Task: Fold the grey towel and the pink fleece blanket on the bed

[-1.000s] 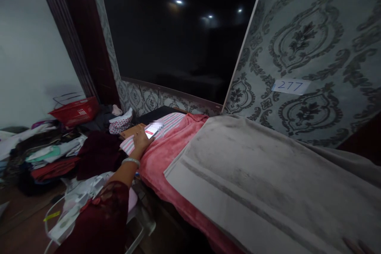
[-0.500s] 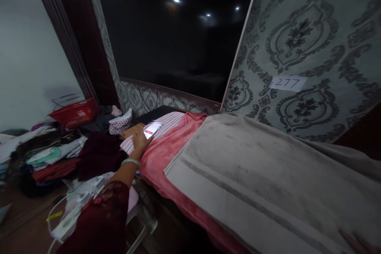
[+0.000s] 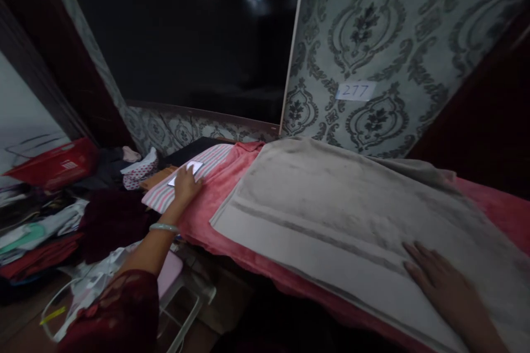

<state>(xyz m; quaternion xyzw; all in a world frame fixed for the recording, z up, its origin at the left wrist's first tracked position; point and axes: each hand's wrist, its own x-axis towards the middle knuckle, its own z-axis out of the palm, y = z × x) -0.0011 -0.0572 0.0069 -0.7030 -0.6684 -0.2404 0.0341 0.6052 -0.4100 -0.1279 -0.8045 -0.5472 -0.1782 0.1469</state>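
A dim room with damask wallpaper (image 3: 372,22) framed a table spread with a pink blanket (image 3: 219,204) and a grey towel (image 3: 331,204) across the frame's centre. The left hand (image 3: 185,186), fingers spread, rested on a lit phone (image 3: 186,171) on a striped cloth (image 3: 165,198) at centre left. The right hand (image 3: 445,281) lay flat and open near the towel's front edge, lower right. A wall label (image 3: 355,91) read "277". Heaped clothes (image 3: 45,231) crowded the lower left.
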